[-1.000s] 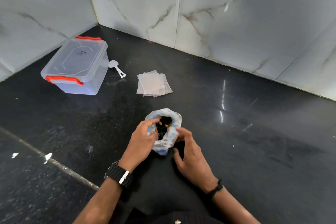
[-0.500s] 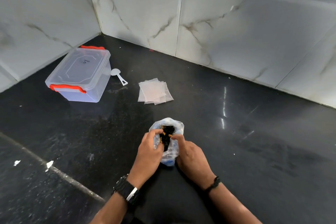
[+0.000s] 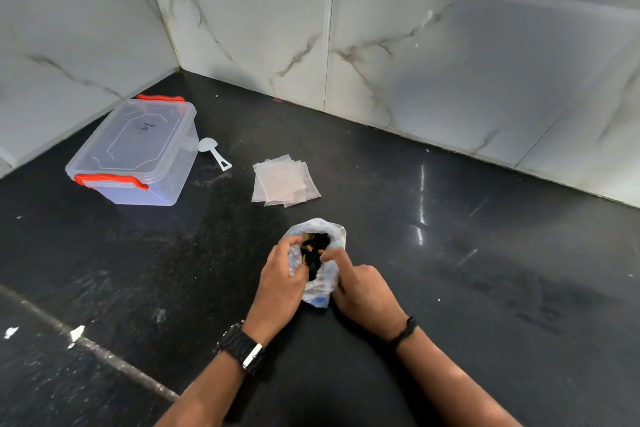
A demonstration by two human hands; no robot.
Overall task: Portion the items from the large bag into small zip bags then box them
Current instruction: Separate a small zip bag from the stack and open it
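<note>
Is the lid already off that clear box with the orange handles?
No, the lid sits closed on the clear box, with its orange handles at both ends.

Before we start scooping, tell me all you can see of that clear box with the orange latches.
The clear box is a see-through plastic tub, rectangular with rounded corners. Its lid is on, with an orange latch at each short end and a small dark scribble on top. It looks empty. It stands upright on the black floor near the wall corner, with a white scoop lying at its right side. Neither hand touches it.
</note>
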